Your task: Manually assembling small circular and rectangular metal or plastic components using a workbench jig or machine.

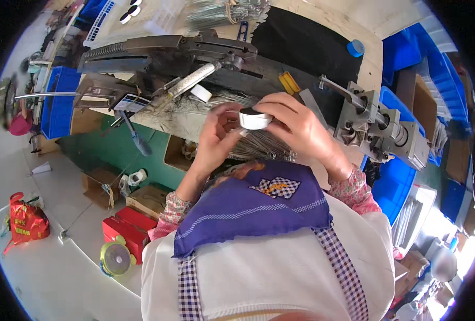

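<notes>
Above the near edge of the workbench, both hands hold a small white band-like piece with a dark top (255,121); its exact kind I cannot make out. My left hand (217,138) pinches its left end between thumb and curled fingers. Over its right end, the fingers of my right hand (300,126) are bent. Behind and below the hands lies a bundle of thin metal wires (263,145). A small white block (200,93) rests just beyond my left hand, beside a metal lever with a pale wrapped handle (193,78).
A long dark metal machine (168,52) spans the bench, with a metal clamp fixture (379,125) at right. Farther back are a yellow piece (289,83), a blue roll (355,48) and more wire bundles (224,13). Blue bins (61,101) stand to either side.
</notes>
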Action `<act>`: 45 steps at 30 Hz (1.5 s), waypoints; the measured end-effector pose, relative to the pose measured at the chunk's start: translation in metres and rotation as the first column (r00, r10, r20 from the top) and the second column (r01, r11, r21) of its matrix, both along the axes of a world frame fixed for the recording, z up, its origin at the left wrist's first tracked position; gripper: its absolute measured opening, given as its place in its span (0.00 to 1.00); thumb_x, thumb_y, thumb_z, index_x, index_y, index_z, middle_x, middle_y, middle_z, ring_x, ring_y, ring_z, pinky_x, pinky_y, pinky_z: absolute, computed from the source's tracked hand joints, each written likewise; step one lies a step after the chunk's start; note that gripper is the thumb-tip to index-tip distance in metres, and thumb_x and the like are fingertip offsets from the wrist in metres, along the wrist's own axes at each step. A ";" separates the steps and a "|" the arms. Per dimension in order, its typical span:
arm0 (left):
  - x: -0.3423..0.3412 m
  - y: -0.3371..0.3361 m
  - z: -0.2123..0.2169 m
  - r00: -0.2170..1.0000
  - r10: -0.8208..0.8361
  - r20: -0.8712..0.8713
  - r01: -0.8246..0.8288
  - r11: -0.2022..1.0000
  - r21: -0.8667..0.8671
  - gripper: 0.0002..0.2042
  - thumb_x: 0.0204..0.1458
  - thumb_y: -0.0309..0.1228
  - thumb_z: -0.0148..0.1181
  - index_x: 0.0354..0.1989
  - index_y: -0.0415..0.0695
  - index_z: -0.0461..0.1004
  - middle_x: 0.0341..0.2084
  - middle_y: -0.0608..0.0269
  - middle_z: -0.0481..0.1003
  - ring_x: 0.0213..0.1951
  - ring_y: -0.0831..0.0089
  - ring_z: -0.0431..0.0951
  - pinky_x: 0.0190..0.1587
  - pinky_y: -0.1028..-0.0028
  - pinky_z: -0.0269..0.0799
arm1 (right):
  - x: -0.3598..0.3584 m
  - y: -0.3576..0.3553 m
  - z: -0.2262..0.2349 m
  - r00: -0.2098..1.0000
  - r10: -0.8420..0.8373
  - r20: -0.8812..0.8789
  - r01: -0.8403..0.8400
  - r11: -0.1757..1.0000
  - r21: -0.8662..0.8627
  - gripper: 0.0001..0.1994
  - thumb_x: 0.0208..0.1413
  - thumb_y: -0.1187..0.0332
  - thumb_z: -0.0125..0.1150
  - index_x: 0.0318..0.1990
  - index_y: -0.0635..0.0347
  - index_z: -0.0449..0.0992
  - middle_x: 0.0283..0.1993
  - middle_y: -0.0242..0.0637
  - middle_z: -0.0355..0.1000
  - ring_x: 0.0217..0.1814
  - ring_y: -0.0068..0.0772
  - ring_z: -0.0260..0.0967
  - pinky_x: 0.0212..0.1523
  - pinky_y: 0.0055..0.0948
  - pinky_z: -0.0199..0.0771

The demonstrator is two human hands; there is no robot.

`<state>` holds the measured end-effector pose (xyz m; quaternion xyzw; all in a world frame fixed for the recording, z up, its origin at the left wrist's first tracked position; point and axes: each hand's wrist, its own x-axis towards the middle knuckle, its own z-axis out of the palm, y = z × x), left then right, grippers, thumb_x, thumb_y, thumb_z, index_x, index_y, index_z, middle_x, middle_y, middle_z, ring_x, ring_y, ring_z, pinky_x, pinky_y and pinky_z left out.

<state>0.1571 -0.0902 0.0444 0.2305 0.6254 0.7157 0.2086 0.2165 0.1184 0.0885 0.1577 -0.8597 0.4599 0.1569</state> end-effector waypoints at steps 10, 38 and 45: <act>-0.009 -0.016 0.022 0.901 -0.057 0.429 0.006 0.993 0.118 0.23 0.59 0.28 0.53 0.62 0.36 0.60 0.49 0.57 0.71 0.47 0.70 0.75 0.47 0.72 0.75 | -0.012 -0.019 0.013 0.988 0.044 -0.150 -0.028 0.994 0.106 0.22 0.44 0.78 0.60 0.52 0.61 0.72 0.55 0.44 0.65 0.54 0.45 0.67 0.47 0.35 0.75; -0.018 -0.081 0.034 0.906 -0.058 0.420 -0.135 0.900 0.414 0.24 0.62 0.40 0.49 0.59 0.34 0.63 0.44 0.55 0.74 0.40 0.69 0.78 0.37 0.75 0.75 | -0.064 -0.085 0.038 0.847 0.238 -0.475 -0.110 0.953 0.281 0.25 0.33 0.78 0.63 0.46 0.54 0.77 0.45 0.34 0.71 0.43 0.38 0.71 0.42 0.33 0.77; -0.015 -0.057 0.057 0.964 0.204 0.172 -0.247 0.924 0.292 0.24 0.58 0.23 0.52 0.63 0.34 0.57 0.50 0.58 0.70 0.45 0.74 0.75 0.44 0.73 0.76 | -0.053 -0.092 0.051 0.985 -0.019 -0.174 0.004 0.997 -0.083 0.20 0.43 0.77 0.68 0.48 0.62 0.75 0.48 0.42 0.65 0.44 0.40 0.70 0.42 0.30 0.74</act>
